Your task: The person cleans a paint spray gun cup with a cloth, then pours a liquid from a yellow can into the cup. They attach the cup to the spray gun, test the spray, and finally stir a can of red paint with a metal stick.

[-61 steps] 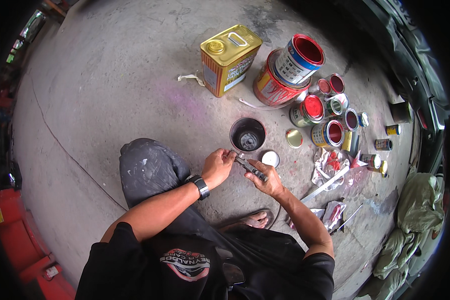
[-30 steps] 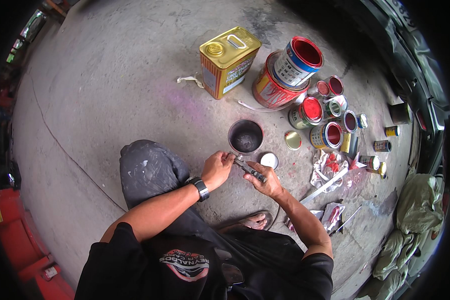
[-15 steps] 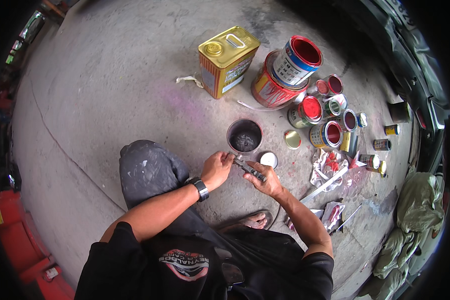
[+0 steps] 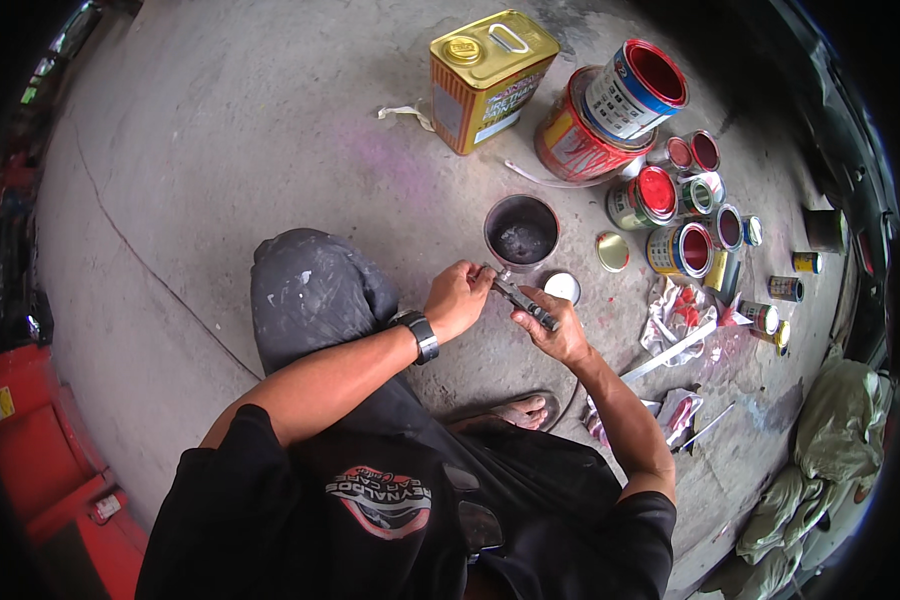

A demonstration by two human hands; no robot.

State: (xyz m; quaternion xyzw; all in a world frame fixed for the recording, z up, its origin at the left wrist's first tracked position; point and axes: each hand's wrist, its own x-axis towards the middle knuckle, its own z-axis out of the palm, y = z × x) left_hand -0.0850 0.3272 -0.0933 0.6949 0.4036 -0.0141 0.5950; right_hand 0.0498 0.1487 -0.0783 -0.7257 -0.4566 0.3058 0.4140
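My left hand [image 4: 457, 303], wearing a dark wristwatch, has its fingers closed at the far end of a grey metal tool that looks like a spray gun [image 4: 520, 297]. My right hand [image 4: 558, 335] is wrapped round the near end of it, where the surface is darker. The fingers hide part of the tool. Just beyond my hands a round pot [image 4: 489, 240] stands on the floor, with dark grey stuff inside. Close to my right hand is a small round white-topped lid or tin [image 4: 562, 288]. Past that lies a gold lid [image 4: 613, 252].
A square gold-topped can [image 4: 460, 110] stands at the back, beside a paint can [image 4: 620, 105] stacked on a red-streaked tin [image 4: 570, 150]. Several open paint cans [image 4: 670, 250] and stained rags [image 4: 670, 325] lie to the right. A dark hose [image 4: 573, 400] curves near my foot; red equipment [image 4: 45, 420] stands left.
The view has shifted, so the floor things sit farther up and right. Both hands keep their hold on the spray gun and stay near the pot.
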